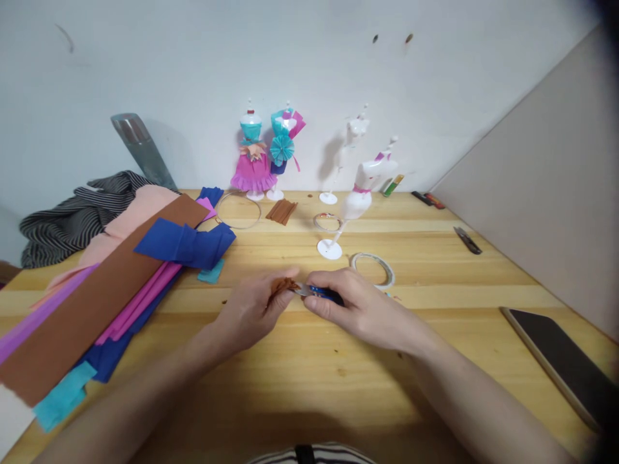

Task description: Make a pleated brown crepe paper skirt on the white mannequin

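Head view. L hand [249,309] pinches a small brown paper piece [283,284] btw. thumb & fingers, just above table [309,386] centre. R hand [355,306] is closed round blue-handled scissors [316,292], blades touching the paper's right edge. Tape ring [373,268] lies just behind R hand; bare mannequin stand [358,200] further back; coloured paper sheets [97,296] at left; dark tablet [561,361] at right.

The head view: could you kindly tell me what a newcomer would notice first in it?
First, at the middle of the wooden table, the left hand pinches a small brown paper scrap, and the right hand grips a blue-handled tool whose metal tip meets it. Next come the bright paper sheets fanned out at the left, and the two dressed mannequins standing at the back by the wall.
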Tool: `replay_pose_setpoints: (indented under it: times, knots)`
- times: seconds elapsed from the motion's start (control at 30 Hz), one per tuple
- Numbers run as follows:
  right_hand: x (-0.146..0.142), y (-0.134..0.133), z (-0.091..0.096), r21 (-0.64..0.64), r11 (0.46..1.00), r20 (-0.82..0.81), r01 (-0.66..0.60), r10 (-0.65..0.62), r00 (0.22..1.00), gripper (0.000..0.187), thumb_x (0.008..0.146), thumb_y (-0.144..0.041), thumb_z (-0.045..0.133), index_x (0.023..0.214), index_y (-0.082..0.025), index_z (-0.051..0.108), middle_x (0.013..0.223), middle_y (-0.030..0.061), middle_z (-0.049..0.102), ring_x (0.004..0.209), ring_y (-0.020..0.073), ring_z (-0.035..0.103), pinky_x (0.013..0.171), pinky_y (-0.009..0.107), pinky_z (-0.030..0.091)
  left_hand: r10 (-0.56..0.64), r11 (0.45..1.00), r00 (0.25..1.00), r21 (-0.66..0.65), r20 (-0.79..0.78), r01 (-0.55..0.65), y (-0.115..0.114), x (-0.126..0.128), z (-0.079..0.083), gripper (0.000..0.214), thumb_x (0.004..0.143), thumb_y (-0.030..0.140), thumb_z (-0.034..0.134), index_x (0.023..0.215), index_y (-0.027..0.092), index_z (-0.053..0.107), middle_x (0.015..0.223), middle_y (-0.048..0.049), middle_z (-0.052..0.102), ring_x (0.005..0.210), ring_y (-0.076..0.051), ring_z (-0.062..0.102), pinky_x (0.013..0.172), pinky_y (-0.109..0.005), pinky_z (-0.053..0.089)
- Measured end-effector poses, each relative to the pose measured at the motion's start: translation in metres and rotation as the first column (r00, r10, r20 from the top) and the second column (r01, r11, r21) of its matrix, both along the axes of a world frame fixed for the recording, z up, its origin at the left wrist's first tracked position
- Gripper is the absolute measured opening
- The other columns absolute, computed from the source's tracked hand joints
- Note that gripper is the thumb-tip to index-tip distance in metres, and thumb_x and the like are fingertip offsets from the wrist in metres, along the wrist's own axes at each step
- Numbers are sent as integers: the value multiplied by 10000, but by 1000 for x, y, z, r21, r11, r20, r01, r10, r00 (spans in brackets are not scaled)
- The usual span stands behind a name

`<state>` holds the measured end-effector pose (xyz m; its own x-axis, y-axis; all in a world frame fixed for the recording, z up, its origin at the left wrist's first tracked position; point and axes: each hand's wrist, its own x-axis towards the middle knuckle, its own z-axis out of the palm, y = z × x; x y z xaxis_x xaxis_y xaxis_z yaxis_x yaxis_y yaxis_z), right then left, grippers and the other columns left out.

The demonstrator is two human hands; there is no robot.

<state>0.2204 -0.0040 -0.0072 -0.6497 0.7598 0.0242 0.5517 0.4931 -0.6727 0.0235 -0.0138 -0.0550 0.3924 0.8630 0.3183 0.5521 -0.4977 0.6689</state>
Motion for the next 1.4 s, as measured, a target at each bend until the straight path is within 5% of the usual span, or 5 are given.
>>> replay_pose_setpoints:
  times: [0.43,0.73,1.03,1.23,1.4]
  knots:
    - [1,-3,2,46,999,31,-5,4,1000,253,912,-340,480,793,-159,611,621,-9,543,544,107,447,530,247,280,-14,999,998,53,67,11,-2,-2,-2,301,882,220,427,1080,95,616,689,-31,669,597,-133,582,617,-266,458]
    - [0,-5,2,24,1000,21,-2,2,1000,248,904,-334,482,730,-173,556,613,-16,515,549,108,436,528,245,282,-2,991,1000,132,9,1,0,-5,-5,329,865,196,452,1145,117,607,805,-63,708,633,-138,593,618,-271,451]
    - [-5,-7,2,28,999,-59,21,-20,998,240,900,-302,472,704,-171,521,573,-44,433,507,87,375,500,232,267,14,998,993,-63,114,-7,-1,-3,-3,402,871,219,418,1231,144,580,750,-7,673,630,-112,552,652,-253,466]
    - [-3,-1,-2,30,995,-34,95,-94,995,216,840,-293,537,664,-170,510,574,-37,459,522,91,391,506,232,281,-115,913,960,-355,257,204,0,-2,14,296,898,299,396,918,147,649,766,-5,631,709,-128,556,686,-257,470]
    - [-1,6,-5,49,984,-31,169,-167,985,189,784,-303,604,674,-167,532,559,-51,425,511,84,363,496,227,260,-89,913,974,-373,210,164,-1,-3,15,285,908,314,390,876,152,623,716,8,594,664,-118,523,646,-242,442]
